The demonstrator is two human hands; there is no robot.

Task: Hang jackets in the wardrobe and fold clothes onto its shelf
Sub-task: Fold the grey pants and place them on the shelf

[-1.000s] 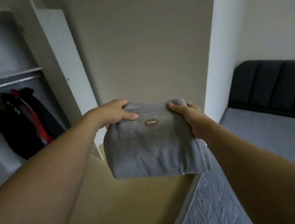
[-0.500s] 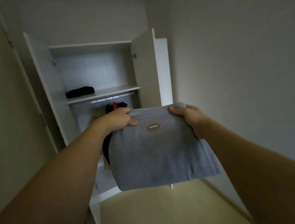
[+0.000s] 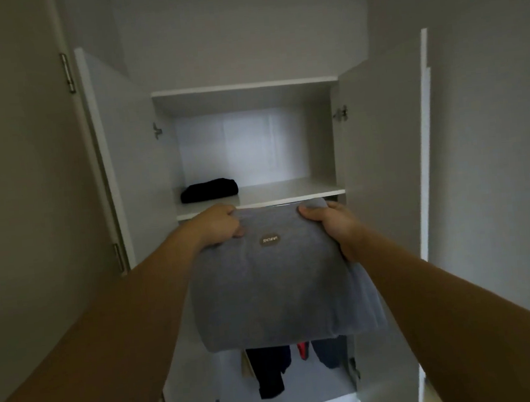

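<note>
I am gripping the folded grey top by its far edge with both hands — my left hand is pinching the left corner, thumb on the upper face and fingers curled underneath, and my right hand is pinching the right corner the same way. The top is hanging flat between them, its small oval label facing up, its near edge drooping toward me.

Just beyond my knuckles the shelf of the wardrobe is waiting, its front lip nearly level with my fingers. A folded black garment is already lying on it, past my left hand; the stretch past my right hand is bare. Below the top, dark jackets are hanging, with a bit of red among them, so I am judging the hanging part done or nearly so. This piece is not yet placed, still short of the shelf.

Both my arms are reaching out nearly straight, forearms converging toward the shelf.
</note>
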